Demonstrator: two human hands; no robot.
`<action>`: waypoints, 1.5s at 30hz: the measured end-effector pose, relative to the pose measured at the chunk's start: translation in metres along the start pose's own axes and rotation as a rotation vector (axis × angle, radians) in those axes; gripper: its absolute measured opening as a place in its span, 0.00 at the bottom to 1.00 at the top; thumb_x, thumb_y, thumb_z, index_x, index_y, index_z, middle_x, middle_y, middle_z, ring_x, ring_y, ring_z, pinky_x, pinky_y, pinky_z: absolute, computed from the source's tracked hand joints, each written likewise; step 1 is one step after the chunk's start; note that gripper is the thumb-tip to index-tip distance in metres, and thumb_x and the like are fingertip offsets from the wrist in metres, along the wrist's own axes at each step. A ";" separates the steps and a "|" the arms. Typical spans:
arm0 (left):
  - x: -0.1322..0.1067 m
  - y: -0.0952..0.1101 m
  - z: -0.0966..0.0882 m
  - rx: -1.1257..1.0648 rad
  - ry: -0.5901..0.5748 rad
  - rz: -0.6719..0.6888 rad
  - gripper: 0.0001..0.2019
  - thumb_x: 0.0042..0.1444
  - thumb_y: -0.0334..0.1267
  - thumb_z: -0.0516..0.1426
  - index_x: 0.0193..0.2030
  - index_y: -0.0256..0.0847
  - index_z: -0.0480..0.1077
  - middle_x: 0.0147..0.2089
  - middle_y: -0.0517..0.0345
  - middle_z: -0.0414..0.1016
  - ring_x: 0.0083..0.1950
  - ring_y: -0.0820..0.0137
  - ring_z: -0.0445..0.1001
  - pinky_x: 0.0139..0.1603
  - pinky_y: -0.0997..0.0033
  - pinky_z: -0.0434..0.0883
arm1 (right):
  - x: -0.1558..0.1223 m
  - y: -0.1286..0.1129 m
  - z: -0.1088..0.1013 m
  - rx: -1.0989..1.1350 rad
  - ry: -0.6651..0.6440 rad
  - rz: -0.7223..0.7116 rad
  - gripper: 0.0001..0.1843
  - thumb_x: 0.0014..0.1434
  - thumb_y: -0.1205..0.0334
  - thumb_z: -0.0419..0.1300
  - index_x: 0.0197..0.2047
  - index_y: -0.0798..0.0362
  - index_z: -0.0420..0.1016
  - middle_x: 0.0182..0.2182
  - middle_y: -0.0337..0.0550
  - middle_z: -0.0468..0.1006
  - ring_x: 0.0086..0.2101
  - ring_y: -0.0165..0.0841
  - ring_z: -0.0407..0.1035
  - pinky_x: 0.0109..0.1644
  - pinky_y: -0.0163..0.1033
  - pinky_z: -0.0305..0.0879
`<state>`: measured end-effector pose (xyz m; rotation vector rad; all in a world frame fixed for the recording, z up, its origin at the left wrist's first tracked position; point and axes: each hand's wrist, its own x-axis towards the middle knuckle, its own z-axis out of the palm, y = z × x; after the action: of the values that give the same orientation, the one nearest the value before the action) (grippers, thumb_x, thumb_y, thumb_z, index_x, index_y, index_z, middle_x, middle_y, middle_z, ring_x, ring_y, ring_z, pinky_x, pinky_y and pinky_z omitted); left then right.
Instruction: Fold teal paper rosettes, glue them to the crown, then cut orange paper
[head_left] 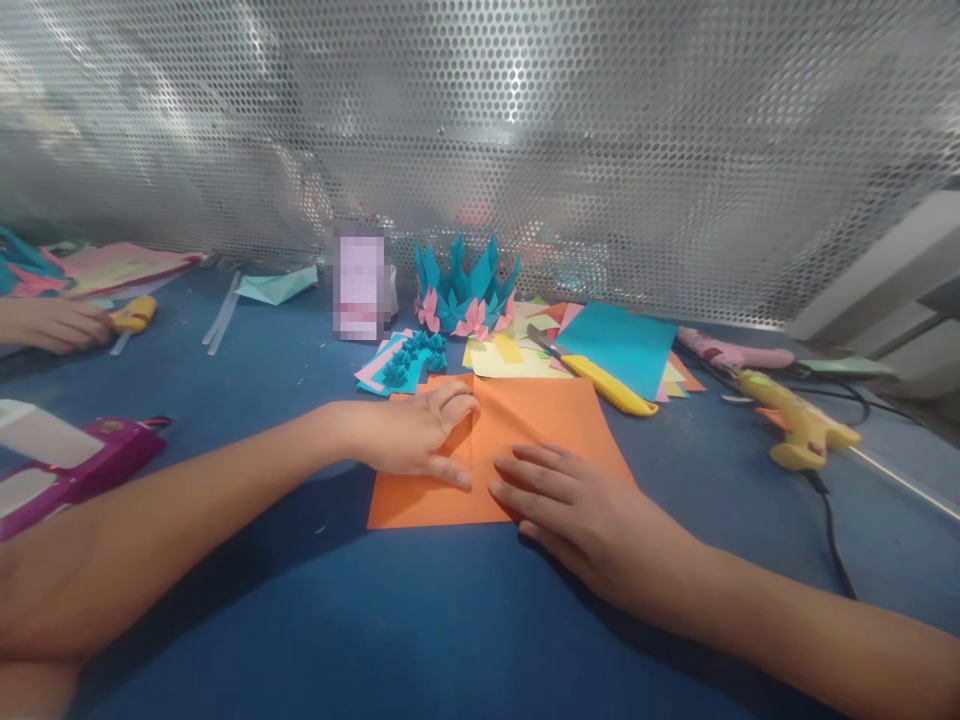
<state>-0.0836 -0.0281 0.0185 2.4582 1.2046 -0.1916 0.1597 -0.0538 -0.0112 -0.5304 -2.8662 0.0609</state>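
Note:
A sheet of orange paper [555, 410] lies on the blue table, with a crease running up its middle. My left hand [416, 430] rests on the left part of the sheet, thumb apart from the bent fingers, holding nothing that I can see. On the right part lies my right hand [570, 500], its fingers stretched out flat against the paper. Just beyond the sheet are small blue folded paper pieces [409, 360] and a yellow utility knife [607, 385].
A blue and pink folded-paper crown [469, 290] stands behind, beside a blurred-out phone [361, 285]. Blue paper [622, 345] lies right of it. A yellow glue gun [799, 420] with a cord is at right, a purple device [97, 455] at left. Another person's hand [56, 325] is far left.

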 end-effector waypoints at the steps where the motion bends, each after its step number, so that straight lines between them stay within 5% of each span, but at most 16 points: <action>1: 0.000 0.000 0.000 -0.004 -0.003 -0.001 0.33 0.52 0.63 0.48 0.58 0.42 0.52 0.65 0.45 0.44 0.61 0.53 0.54 0.54 0.61 0.61 | 0.000 0.000 0.000 0.000 -0.005 0.001 0.19 0.66 0.63 0.45 0.54 0.55 0.70 0.53 0.51 0.72 0.53 0.44 0.64 0.56 0.55 0.63; 35: -0.002 0.003 -0.003 -0.035 0.014 -0.023 0.33 0.51 0.61 0.50 0.57 0.43 0.53 0.65 0.47 0.45 0.62 0.55 0.54 0.56 0.59 0.60 | -0.001 0.002 0.000 0.045 0.018 -0.017 0.19 0.65 0.64 0.46 0.55 0.54 0.69 0.52 0.50 0.73 0.55 0.41 0.64 0.59 0.52 0.60; 45: 0.003 0.009 0.008 0.009 0.088 0.060 0.30 0.57 0.60 0.44 0.57 0.38 0.55 0.64 0.43 0.50 0.66 0.56 0.47 0.62 0.58 0.51 | 0.000 0.002 -0.001 0.003 -0.018 -0.025 0.20 0.66 0.64 0.44 0.56 0.56 0.68 0.52 0.52 0.73 0.54 0.42 0.64 0.58 0.54 0.60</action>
<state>-0.0745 -0.0341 0.0133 2.5300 1.1662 -0.0732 0.1607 -0.0517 -0.0103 -0.4962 -2.8887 0.0665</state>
